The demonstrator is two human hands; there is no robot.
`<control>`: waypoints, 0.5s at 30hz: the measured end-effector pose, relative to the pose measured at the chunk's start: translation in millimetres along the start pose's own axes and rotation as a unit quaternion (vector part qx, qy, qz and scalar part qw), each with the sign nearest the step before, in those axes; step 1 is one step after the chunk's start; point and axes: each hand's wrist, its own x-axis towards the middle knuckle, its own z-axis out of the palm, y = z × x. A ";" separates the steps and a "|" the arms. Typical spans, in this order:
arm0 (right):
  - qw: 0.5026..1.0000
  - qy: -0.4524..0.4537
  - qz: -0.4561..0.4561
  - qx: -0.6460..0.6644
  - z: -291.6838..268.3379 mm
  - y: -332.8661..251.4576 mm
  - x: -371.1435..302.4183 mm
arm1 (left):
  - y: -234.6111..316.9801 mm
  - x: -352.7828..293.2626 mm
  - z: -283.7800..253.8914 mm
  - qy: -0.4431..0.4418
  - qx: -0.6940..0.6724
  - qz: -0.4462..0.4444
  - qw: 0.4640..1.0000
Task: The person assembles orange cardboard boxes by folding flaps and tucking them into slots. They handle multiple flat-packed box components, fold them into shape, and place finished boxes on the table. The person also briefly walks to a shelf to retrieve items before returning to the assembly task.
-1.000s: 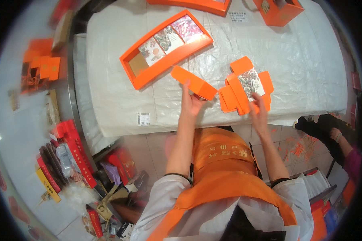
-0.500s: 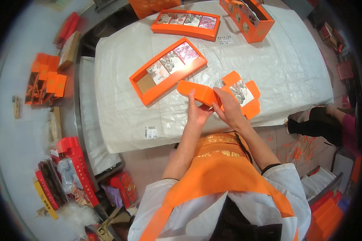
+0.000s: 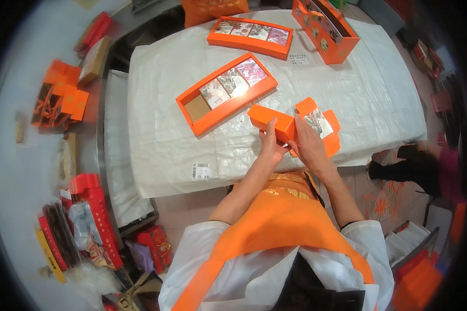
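Between my two hands is a small orange cardboard box (image 3: 271, 120), held just above the near part of the white-covered table. My left hand (image 3: 269, 146) grips its near side, thumb up on the face. My right hand (image 3: 310, 145) presses flat along its right end, and its fingertips' hold underneath is hidden. Right beside that hand lies an unfolded orange box blank (image 3: 334, 147) with a printed picture panel. Left of the held box, an orange tray (image 3: 238, 105) carries three picture-topped boxes; its left-end compartment shows a bare brown bottom.
At the table's far side lies another orange tray (image 3: 249, 47) with a row of picture-topped boxes, next to an upright orange carton (image 3: 333, 47). White sheeting (image 3: 166, 155) covers the table. Orange scraps (image 3: 386, 202) litter the floor at right, near another person's dark-clothed limb (image 3: 407, 168).
Both hands have moved slightly right with the small box, and its left end now looks more squared up. The whole view has shifted a little.
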 end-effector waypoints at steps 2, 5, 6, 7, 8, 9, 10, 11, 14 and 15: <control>1.000 0.005 0.003 -0.006 -0.5 -1.1 -1.1 | -2.0 -1.8 1.9 0.000 0.014 0.005 1.000; 0.994 -0.007 0.094 0.048 2.2 -8.3 -4.8 | -4.5 -3.0 4.8 -0.001 0.039 0.026 0.999; 0.995 0.014 0.091 0.046 2.1 -9.8 -5.8 | -4.4 -3.4 5.1 -0.003 0.052 0.039 0.998; 0.995 0.024 0.085 0.047 0.8 -10.2 -6.7 | -3.6 -4.0 4.8 -0.004 0.065 0.052 0.997; 0.995 0.026 0.086 0.050 -1.7 -9.6 -7.4 | -1.3 -4.5 4.3 -0.018 0.064 0.038 0.997; 0.984 -0.005 0.122 0.127 -6.3 -8.0 -9.3 | 2.3 -5.5 2.7 -0.031 0.065 0.025 0.997; 0.963 -0.044 0.167 0.205 -13.2 -5.5 -12.3 | 6.3 -6.9 1.3 -0.042 0.066 0.012 0.997; 0.933 -0.084 0.209 0.279 -20.6 -2.2 -15.5 | 10.0 -7.9 0.6 -0.070 0.089 0.021 0.993; 0.819 -0.129 0.281 0.484 -38.3 7.4 -23.9 | 14.5 -10.7 4.0 -0.108 0.170 0.101 0.974; 0.813 -0.138 0.262 0.502 -40.0 8.4 -25.9 | 13.0 -12.0 7.1 -0.092 0.206 0.162 0.961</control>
